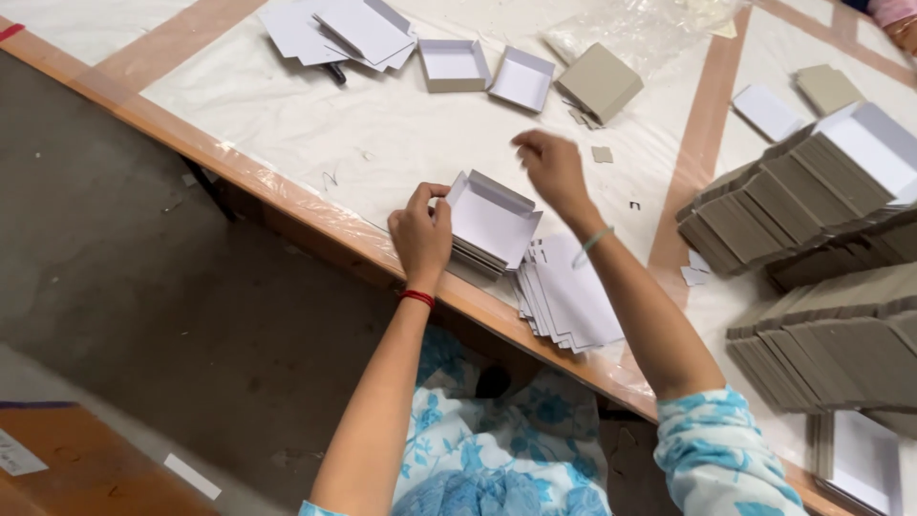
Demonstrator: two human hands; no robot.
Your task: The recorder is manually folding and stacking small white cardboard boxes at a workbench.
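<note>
Left hand (421, 234) pinched the corner of a white box tray (492, 219) at the counter's (382, 143) near edge, right hand (554, 170) hovered released at its one o'clock, flat white blanks (570, 301) stacked at five o'clock

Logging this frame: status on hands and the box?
Left hand pinching corner of white folded box, box atop flat blanks. Right hand raised above table, empty. Nothing in the way.

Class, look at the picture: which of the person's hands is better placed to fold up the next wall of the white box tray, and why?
Probably the left hand: its fingers already pinch the white box tray at its edge. The right hand is raised beyond it, apparently holding nothing.
</note>
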